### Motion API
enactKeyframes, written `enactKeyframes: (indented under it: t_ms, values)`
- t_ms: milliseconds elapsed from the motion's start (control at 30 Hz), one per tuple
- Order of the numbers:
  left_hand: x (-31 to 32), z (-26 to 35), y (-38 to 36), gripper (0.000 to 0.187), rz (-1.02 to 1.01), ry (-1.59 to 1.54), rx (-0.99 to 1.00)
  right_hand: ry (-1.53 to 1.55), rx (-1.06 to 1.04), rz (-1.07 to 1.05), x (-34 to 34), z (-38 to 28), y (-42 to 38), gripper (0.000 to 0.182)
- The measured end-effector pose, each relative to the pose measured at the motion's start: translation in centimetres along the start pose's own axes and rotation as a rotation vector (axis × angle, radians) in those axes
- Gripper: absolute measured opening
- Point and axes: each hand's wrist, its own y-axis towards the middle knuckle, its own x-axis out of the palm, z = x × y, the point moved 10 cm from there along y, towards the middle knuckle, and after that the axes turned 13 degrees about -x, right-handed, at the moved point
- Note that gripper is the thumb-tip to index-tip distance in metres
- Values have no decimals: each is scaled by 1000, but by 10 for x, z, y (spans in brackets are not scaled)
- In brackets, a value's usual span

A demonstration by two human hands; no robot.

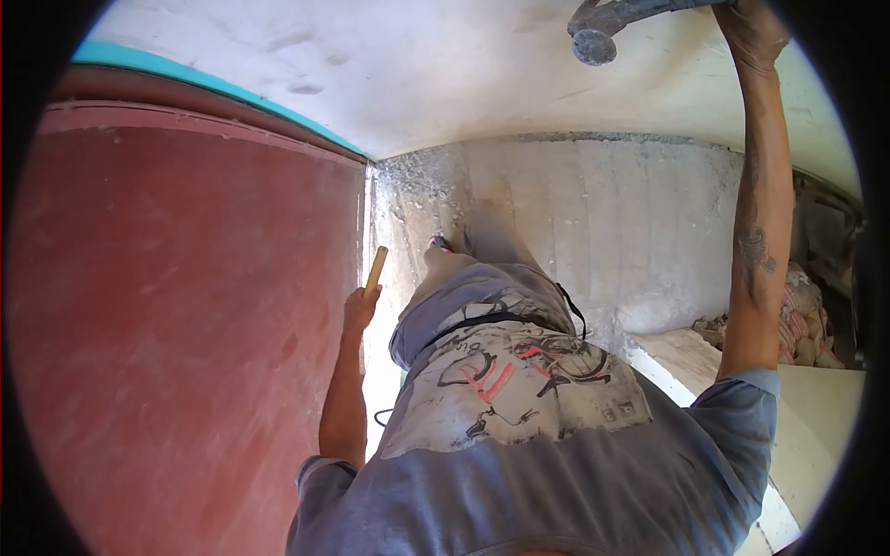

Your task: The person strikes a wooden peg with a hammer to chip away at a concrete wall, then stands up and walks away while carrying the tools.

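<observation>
My right hand [753, 35] is raised at the upper right and wraps round the handle of a hammer [594, 44]. The worn metal head of the hammer is in front of the pale wall, and the top edge of the view cuts off part of the hand and handle. Low on the other side, my left hand [360, 308] is closed on a short, yellowish wooden stick [375, 269]. One end of the stick points up out of the fist; its other end is hidden.
A red door or panel [195, 306] fills the left side, with a turquoise strip [213, 82] above it. The pale wall [464, 83] meets a rough concrete floor [630, 204] scattered with grit near the corner. Filled sacks [805, 315] and a ledge [681, 357] are at the right.
</observation>
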Motion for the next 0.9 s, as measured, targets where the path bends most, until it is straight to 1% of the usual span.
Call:
enactKeyframes:
  t_ms: [67, 133, 233, 300, 367, 400, 433, 567, 667, 733, 767, 867, 900]
  values:
    - [-8, 14, 1, 57, -8, 20, 12, -56, -122, 60, 12, 12, -27, 21]
    - [-16, 26, 11, 55, 19, -14, 38, -46, -165, 73, 16, 15, -35, 21]
    - [-21, 24, 44, 53, 113, -126, 100, 17, -80, 29, 7, 10, -20, 22]
    - [-24, 31, 41, 52, 62, -211, 42, 8, 12, 23, 2, 3, -8, 22]
    - [-24, 34, 42, 52, 22, -259, 8, 33, -30, 19, 12, 12, -23, 23]
    - [-18, 26, 45, 51, 6, -266, -3, 49, -52, 16, 11, 11, -20, 23]
    - [-13, 17, 47, 51, -9, -275, -16, 56, 94, 2, 10, 11, -22, 23]
    - [1, -10, 4, 50, -26, -322, -97, 45, 81, 12, 2, 8, -11, 22]
    - [32, -61, -11, 50, -52, -367, -183, 46, 91, 11, 1, 11, -11, 21]
    - [45, -80, -32, 49, -55, -381, -191, 51, 96, 5, 0, 12, -12, 21]
    - [49, -87, -44, 48, -99, -417, -243, 52, 92, 0, 1, 13, -13, 20]
    - [46, -90, -60, 48, -43, -301, -199, 62, 90, -13, -2, 10, -14, 20]
    - [46, -93, -60, 48, -47, -341, -192, 57, 97, -6, 2, 13, -15, 20]
